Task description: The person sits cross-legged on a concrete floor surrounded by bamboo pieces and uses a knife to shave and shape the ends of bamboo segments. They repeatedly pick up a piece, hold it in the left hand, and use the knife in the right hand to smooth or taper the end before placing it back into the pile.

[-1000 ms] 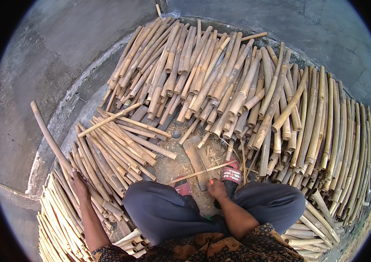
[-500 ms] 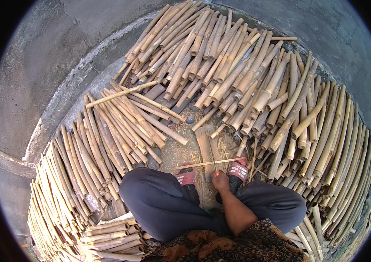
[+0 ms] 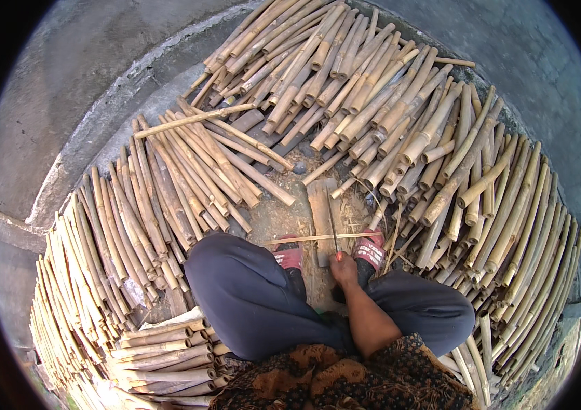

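Note:
My right hand is closed around the red-orange handle of a long, narrow knife. Its dark blade points away from me over a flat wooden board lying on the ground between my feet. A thin bamboo strip lies crosswise near the handle, its ends by my two red shoes; whether the blade touches it I cannot tell. My left hand is out of view.
Cut bamboo poles are piled ahead, with more stacks on the left and right. Near my left knee lies another bundle. Wood shavings litter the ground. A grey concrete wall curves behind.
The whole view has shifted slightly. The bamboo strip lies a little more level across the board than before. My right hand keeps hold of the knife in nearly the same place.

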The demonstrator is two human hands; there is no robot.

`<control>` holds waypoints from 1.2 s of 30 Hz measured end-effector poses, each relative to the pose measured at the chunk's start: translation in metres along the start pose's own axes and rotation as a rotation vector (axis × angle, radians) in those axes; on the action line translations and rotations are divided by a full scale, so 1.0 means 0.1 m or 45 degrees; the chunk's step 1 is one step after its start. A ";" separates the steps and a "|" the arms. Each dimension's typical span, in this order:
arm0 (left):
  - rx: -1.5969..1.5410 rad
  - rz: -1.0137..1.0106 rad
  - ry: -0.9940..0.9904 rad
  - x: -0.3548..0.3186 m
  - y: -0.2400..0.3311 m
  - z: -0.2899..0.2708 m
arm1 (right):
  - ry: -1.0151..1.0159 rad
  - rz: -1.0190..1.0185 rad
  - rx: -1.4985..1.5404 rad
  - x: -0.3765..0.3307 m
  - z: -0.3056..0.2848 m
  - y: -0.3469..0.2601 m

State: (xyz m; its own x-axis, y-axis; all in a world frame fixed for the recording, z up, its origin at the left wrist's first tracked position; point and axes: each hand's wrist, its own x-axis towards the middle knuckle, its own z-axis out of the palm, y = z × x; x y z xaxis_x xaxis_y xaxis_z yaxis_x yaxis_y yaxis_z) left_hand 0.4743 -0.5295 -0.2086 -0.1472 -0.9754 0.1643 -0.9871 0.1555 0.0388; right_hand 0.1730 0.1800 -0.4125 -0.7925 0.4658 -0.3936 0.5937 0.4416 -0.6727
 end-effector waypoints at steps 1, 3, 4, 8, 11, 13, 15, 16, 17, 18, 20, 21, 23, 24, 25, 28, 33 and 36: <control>0.013 0.008 0.005 0.00 0.00 0.00 | -0.007 0.015 0.004 0.00 0.00 -0.01; 0.035 0.016 -0.006 -0.02 0.00 0.01 | -0.005 0.026 -0.023 0.02 0.00 -0.02; 0.042 0.018 -0.005 -0.04 -0.02 0.01 | 0.001 0.017 -0.054 0.02 0.00 -0.02; 0.079 0.002 0.002 -0.09 -0.06 0.00 | -0.025 0.055 -0.092 0.03 0.03 -0.06; 0.114 0.026 0.011 -0.10 -0.02 -0.02 | -0.029 0.063 -0.002 0.02 0.03 -0.07; 0.146 0.043 0.007 -0.10 0.04 -0.02 | -0.020 0.042 0.003 0.01 0.02 -0.06; 0.163 0.055 0.005 -0.11 0.10 -0.02 | -0.009 0.039 0.003 0.01 0.00 -0.06; 0.180 0.065 0.003 -0.12 0.12 -0.02 | -0.008 0.028 0.001 0.01 -0.01 -0.06; 0.195 0.072 0.015 -0.12 0.15 -0.01 | -0.009 0.038 -0.003 0.01 -0.01 -0.06; 0.205 0.086 0.021 -0.12 0.17 -0.01 | -0.024 0.031 0.012 0.01 -0.01 -0.06; 0.226 0.089 0.014 -0.15 0.21 -0.01 | -0.055 0.096 0.034 0.02 -0.01 -0.06; 0.239 0.094 0.015 -0.17 0.23 0.00 | -0.053 0.068 0.033 0.02 -0.01 -0.06; 0.268 0.106 0.014 -0.19 0.26 0.02 | -0.052 0.115 0.014 0.03 0.00 -0.06; 0.281 0.111 0.020 -0.19 0.28 0.03 | -0.046 0.080 0.023 0.03 0.00 -0.06; 0.294 0.115 0.025 -0.19 0.30 0.04 | -0.041 0.076 0.026 0.04 -0.01 -0.06; 0.334 0.133 0.028 -0.19 0.31 0.10 | -0.082 0.080 0.047 0.04 -0.02 -0.05; 0.421 0.275 0.209 -0.13 0.61 0.21 | -0.105 0.147 0.055 0.04 -0.03 -0.07; 0.120 0.601 0.530 -0.05 1.54 0.25 | -0.086 0.154 0.059 0.04 -0.02 -0.08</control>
State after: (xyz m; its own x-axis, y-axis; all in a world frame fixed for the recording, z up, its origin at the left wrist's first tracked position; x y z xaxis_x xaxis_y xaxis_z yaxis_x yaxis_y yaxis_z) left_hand 0.3218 -0.5042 -0.2285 -0.5493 -0.6600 0.5125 -0.8262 0.5208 -0.2148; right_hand 0.1655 0.1801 -0.4071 -0.7242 0.4599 -0.5138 0.6794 0.3488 -0.6455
